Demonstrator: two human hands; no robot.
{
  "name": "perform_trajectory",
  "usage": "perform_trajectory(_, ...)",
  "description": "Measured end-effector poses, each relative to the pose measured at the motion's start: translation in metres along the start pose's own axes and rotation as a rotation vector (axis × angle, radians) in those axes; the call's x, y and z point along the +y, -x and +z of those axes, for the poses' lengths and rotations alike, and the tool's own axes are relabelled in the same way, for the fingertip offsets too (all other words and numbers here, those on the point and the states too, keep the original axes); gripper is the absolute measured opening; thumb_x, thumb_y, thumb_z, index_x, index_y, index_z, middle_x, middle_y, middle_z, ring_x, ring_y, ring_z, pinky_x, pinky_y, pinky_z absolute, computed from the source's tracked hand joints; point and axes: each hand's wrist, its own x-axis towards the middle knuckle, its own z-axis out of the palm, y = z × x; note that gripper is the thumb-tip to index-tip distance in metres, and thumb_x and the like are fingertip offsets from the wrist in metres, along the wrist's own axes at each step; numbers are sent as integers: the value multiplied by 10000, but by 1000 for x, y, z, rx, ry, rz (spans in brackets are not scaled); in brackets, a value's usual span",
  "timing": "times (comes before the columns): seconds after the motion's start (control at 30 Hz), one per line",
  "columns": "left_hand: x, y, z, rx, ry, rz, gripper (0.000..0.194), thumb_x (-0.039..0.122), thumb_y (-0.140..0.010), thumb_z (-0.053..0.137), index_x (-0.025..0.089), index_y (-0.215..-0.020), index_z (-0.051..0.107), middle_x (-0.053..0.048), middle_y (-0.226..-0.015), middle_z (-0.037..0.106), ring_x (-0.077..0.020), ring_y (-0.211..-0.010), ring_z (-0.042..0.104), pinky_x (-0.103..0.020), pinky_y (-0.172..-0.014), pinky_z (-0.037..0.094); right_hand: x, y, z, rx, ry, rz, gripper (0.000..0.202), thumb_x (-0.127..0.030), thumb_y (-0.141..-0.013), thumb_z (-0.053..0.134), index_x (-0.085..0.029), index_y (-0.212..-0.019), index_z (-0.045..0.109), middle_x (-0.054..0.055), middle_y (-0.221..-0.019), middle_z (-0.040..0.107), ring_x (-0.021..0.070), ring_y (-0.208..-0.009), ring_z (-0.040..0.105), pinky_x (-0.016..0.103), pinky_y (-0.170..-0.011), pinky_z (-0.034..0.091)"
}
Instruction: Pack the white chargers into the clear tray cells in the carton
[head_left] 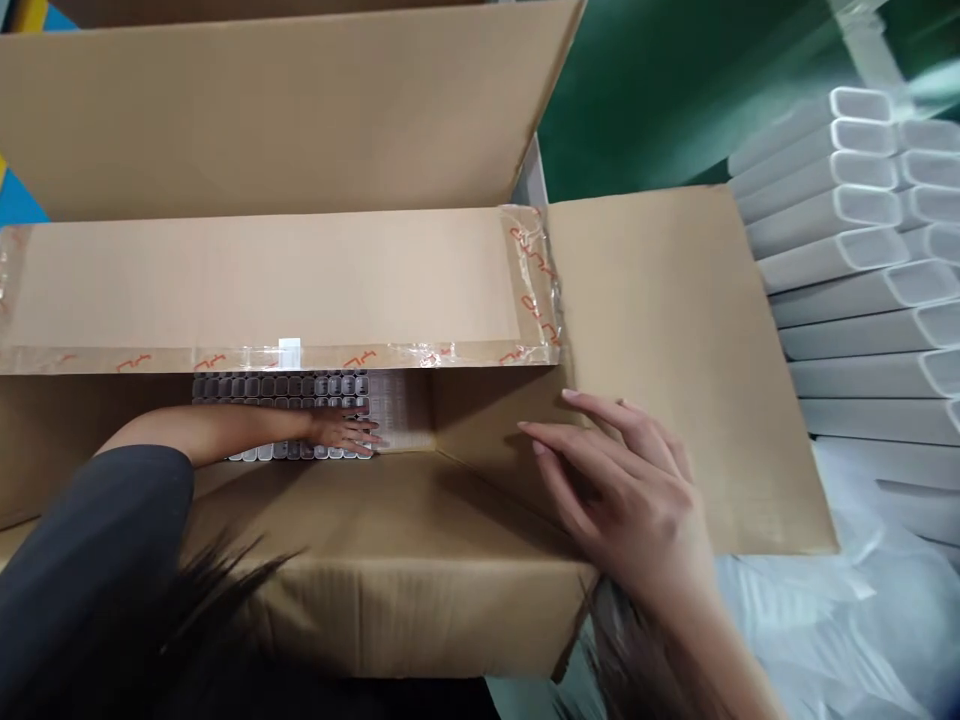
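Observation:
Deep inside a large cardboard box [405,610], my left hand [345,432] lies with fingers spread over the ends of packed clear plastic tubes [262,386]. These stand in rows, their rectangular ends facing up. To the right of my left fingertips is a pale, ribbed translucent patch [401,410]. My right hand [630,480] is held above the box's right wall, over the crease of the side flap [675,330]. Its fingers are stretched out and apart, with nothing between them. Whether its fingertips touch the cardboard I cannot tell.
Across the box's far half lies a cardboard panel [262,280] edged with clear, red-printed tape [536,280]. Behind it rises a tall flap [285,110]. Long translucent tubes [840,300] are stacked at the right, above crumpled plastic sheeting [840,630]. Green floor [645,90] shows beyond.

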Motion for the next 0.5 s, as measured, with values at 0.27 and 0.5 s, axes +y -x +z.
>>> perform_trajectory(0.27, -15, 18, 33, 73, -32, 114, 668, 98, -665, 461, 234, -1288, 658, -82, -1351, 642, -232, -1368, 484, -428, -1167, 312, -1, -1, -1, -10, -6, 14, 187, -123, -898, 609, -250, -1027, 654, 14, -863, 752, 265, -1153, 650, 447, -1056, 444)
perform_trajectory(0.5, -22, 13, 38, 75, -40, 86, 583, 86, -784, 419, 254, -1284, 668, -95, -1328, 660, -212, -1367, 498, -426, -1203, 281, -1, 0, -1, -16, -7, 21, 178, -118, -897, 619, -244, -1019, 645, 21, -867, 755, 284, -1148, 653, 467, -1042, 449)
